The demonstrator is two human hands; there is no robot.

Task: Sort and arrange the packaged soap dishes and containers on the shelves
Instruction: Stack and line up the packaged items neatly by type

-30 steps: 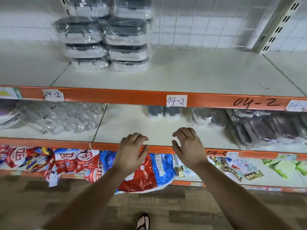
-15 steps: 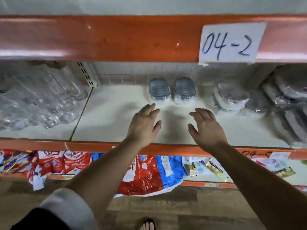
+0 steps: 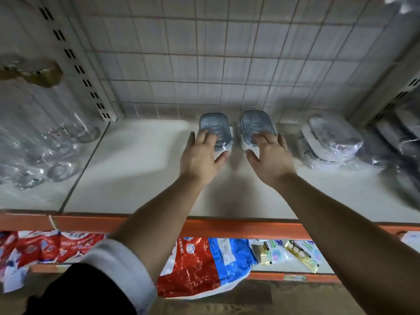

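With left hand [image 3: 202, 156], right hand [image 3: 271, 161] open, fingertips on left dish [image 3: 214, 126], right dish [image 3: 255, 123]: probably best hooking thumbs round, sliding both palmward evenly.

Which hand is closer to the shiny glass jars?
Left. The left hand touches the left blue soap dish, on the side toward the glass jars. The right hand touches the right blue soap dish, farther from them.

The person wears a black sleeve [image 3: 79, 292] on the left arm, ending in a broad white turned-back cuff [image 3: 122, 264] well behind the left hand [image 3: 200, 158]. The forearm behind the right hand [image 3: 270, 160] is bare.
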